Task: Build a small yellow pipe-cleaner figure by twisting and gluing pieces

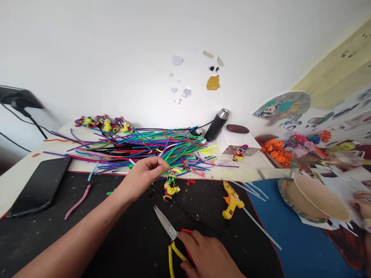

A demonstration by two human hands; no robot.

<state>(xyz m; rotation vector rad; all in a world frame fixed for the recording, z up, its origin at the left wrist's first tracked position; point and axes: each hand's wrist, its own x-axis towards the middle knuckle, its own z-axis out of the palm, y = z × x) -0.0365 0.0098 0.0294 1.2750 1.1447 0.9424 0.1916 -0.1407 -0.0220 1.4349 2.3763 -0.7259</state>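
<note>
My left hand (146, 172) is closed in a pinch above the far edge of the black mat. What its fingertips hold, if anything, is too small to make out; a short yellow pipe cleaner piece (176, 170) shows right beside them. Just below is a small pipe cleaner figure (171, 190), yellow and dark red with a green top. My right hand (204, 251) is closed over the handles of scissors (165, 223), partly hiding them. Yellow and red handle parts show around the fingers. The slightly parted blades point up and left, towards the figure.
Behind the mat (127, 239) spreads a pile of coloured pipe cleaners (139, 146). A yellow glue gun (232, 199) lies at right, a phone (39, 187) at left. Further back stand a black flask (216, 125) and several finished figures (106, 124). Another person's hand (362, 204) shows far right near bowls (321, 197).
</note>
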